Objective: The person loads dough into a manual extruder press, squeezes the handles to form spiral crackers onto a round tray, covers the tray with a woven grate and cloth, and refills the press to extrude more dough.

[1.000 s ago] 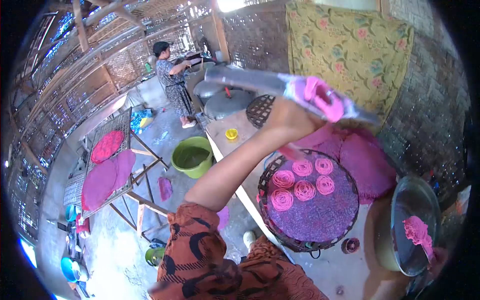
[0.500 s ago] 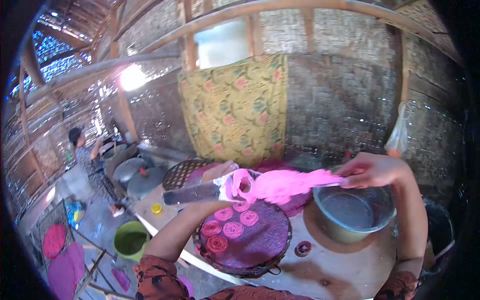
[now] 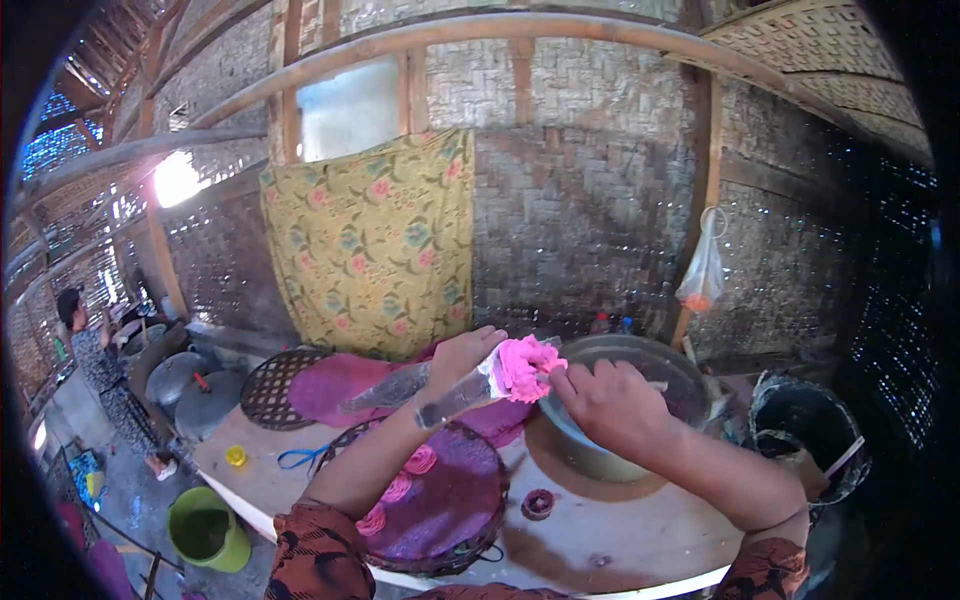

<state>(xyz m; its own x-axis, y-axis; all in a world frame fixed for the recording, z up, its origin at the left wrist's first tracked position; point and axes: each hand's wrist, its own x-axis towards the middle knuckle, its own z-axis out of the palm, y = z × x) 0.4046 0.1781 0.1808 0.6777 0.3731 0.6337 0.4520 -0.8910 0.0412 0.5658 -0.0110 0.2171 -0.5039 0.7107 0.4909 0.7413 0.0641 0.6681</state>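
Note:
My left hand (image 3: 464, 362) is closed around a dough press (image 3: 462, 398), a tube with a long flat bar across it. Soft pink dough (image 3: 524, 368) bulges at the tube's mouth. My right hand (image 3: 622, 402) has its fingers pinched right against this dough, closed on a thin utensil whose shape is mostly hidden. Below my left forearm lies a round woven tray (image 3: 440, 505) lined in purple. Several pink coiled dough rounds (image 3: 421, 460) sit on it, partly covered by the arm.
Behind my right hand stands a large basin (image 3: 690, 375). A small dark-pink ring (image 3: 537, 504) lies on the table (image 3: 640, 545). A black bucket (image 3: 810, 420) is at right, a green bucket (image 3: 208, 535) on the floor at left. Another person (image 3: 105, 365) stands far left.
My right hand has come in from the right to the press, and the stretched pink dough is now bunched at its mouth. My view has turned to the right.

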